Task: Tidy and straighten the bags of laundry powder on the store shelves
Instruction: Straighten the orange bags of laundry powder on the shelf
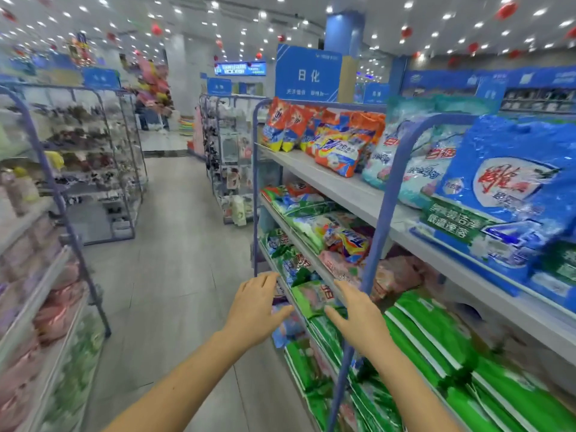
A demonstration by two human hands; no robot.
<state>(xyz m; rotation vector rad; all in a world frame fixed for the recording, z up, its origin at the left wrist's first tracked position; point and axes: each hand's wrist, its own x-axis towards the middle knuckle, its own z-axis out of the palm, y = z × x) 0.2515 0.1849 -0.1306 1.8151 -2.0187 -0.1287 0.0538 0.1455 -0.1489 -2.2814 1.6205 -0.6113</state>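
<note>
- Far left of the frame: a shelf rack (46, 275) carries blurred pink packs (59, 310) on its lower levels.
- Left of centre: a grey tiled aisle floor (174, 244) runs back into the store.
- Lower centre: the left hand (255, 310) is held out with fingers spread and thumb apart, gripping nothing.
- Between the two hands: a green-and-pink bag of laundry powder (314, 296) lies at the front edge of a lower shelf. Whether either hand touches it cannot be told.
- Just right of that bag: the right hand (355, 313) is also spread and holds nothing, its fingers near a blue upright post (374, 244).
- Upper centre: a blue sign (307, 74) stands above the rack.
- Top shelf (343, 188), centre: orange bags (339, 145) stand leaning at uneven angles.
- Right of them: pale blue-and-white bags (405, 160) lean on the same shelf.
- Right edge: a large blue bag (505, 194) leans back, front facing the aisle.
- Lower right: green bags (436, 335) lie stacked flat on a low shelf.
</note>
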